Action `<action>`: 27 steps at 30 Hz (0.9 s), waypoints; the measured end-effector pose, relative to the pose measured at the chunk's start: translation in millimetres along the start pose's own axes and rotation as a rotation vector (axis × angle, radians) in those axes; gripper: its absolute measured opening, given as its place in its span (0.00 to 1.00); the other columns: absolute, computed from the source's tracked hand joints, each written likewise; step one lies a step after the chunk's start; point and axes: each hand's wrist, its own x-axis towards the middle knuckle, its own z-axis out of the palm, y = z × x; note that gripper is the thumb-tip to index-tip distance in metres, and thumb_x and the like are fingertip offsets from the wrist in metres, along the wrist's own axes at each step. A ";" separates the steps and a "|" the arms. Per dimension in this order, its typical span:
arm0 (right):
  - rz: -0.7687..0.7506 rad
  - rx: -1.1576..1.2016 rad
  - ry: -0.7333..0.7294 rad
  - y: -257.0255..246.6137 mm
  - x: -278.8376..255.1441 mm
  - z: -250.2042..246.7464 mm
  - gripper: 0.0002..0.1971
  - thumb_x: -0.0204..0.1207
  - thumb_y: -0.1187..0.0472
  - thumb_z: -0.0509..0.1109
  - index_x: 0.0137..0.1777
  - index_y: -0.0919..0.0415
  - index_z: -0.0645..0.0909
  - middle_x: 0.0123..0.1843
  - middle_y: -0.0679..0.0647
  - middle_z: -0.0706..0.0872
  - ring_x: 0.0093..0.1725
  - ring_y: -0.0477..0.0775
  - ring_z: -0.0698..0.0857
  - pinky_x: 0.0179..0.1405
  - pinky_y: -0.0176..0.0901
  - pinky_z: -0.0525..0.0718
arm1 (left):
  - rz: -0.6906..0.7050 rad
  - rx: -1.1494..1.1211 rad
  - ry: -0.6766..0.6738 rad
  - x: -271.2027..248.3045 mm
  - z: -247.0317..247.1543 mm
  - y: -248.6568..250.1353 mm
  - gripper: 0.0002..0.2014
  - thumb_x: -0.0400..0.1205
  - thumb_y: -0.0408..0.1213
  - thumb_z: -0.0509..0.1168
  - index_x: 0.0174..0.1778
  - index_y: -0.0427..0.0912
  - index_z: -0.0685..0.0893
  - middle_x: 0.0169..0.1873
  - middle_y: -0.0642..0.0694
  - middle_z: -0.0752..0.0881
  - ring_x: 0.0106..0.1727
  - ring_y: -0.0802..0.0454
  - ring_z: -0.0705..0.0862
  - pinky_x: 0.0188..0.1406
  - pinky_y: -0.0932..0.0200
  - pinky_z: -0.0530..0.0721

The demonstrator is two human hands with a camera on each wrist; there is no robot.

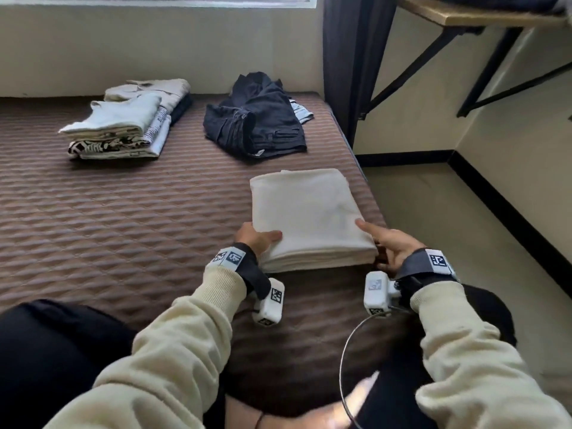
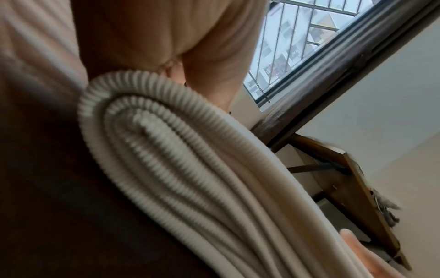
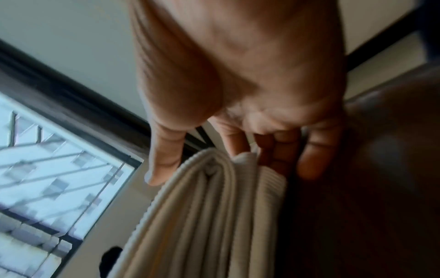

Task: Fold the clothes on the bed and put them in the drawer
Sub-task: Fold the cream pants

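Both hands grip a folded cream sweater on the bed.

The left hand [image 1: 258, 238] pinches the sweater [image 1: 306, 212] at its near left corner, the right hand [image 1: 388, 246] at its near right corner, thumbs on top; it lies by the bed's [image 1: 123, 212] right edge.

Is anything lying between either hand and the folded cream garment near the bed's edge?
No. The left hand and right hand each already grip a near corner of the folded cream garment, thumbs on top. The dark pile lies beyond it. No drawer is in view.
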 end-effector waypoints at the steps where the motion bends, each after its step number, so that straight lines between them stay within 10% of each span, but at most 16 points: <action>1: -0.021 0.097 -0.040 6.2 -8.7 -1.1 0.25 0.66 0.37 0.76 0.57 0.53 0.84 0.50 0.50 0.90 0.54 0.53 0.84 0.59 0.54 0.75 | 0.010 -0.072 0.025 0.9 2.4 -6.8 0.36 0.47 0.48 0.82 0.51 0.38 0.87 0.45 0.44 0.91 0.47 0.44 0.90 0.56 0.44 0.87; 4: -0.055 0.518 -0.183 26.3 -22.7 0.8 0.18 0.77 0.38 0.66 0.43 0.53 0.87 0.42 0.51 0.90 0.54 0.53 0.83 0.62 0.51 0.77 | -0.023 -0.232 0.032 -8.2 17.0 -19.4 0.28 0.52 0.43 0.82 0.46 0.37 0.87 0.43 0.42 0.91 0.45 0.43 0.90 0.53 0.41 0.88; 10: -0.139 1.181 -0.052 44.2 -23.6 22.6 0.20 0.74 0.47 0.74 0.57 0.59 0.78 0.69 0.60 0.79 0.67 0.60 0.79 0.71 0.57 0.77 | -0.195 -0.476 -0.151 -66.4 49.0 -1.2 0.18 0.71 0.24 0.77 0.56 0.28 0.85 0.55 0.35 0.88 0.55 0.37 0.87 0.58 0.35 0.84; 14: -0.091 1.010 0.046 49.0 -16.9 28.8 0.27 0.70 0.45 0.78 0.63 0.59 0.78 0.59 0.58 0.86 0.56 0.57 0.85 0.42 0.51 0.85 | -0.318 -0.458 -0.304 -82.1 61.1 -1.7 0.07 0.76 0.20 0.71 0.46 0.33 0.85 0.55 0.35 0.87 0.58 0.37 0.85 0.53 0.37 0.83; 21: -0.096 0.733 0.378 49.9 6.0 30.4 0.24 0.66 0.71 0.78 0.59 0.63 0.72 0.59 0.61 0.82 0.56 0.61 0.84 0.60 0.59 0.84 | -0.222 -0.588 -0.142 -48.7 29.1 11.0 0.22 0.75 0.30 0.74 0.66 0.36 0.80 0.52 0.40 0.88 0.47 0.46 0.87 0.34 0.51 0.85; 27: -0.172 0.711 0.283 44.4 20.2 31.5 0.23 0.63 0.72 0.78 0.58 0.62 0.77 0.58 0.62 0.86 0.57 0.63 0.85 0.61 0.60 0.83 | -0.205 -0.655 -0.020 -14.7 12.2 30.3 0.20 0.73 0.28 0.76 0.60 0.34 0.80 0.48 0.36 0.87 0.43 0.42 0.88 0.27 0.51 0.87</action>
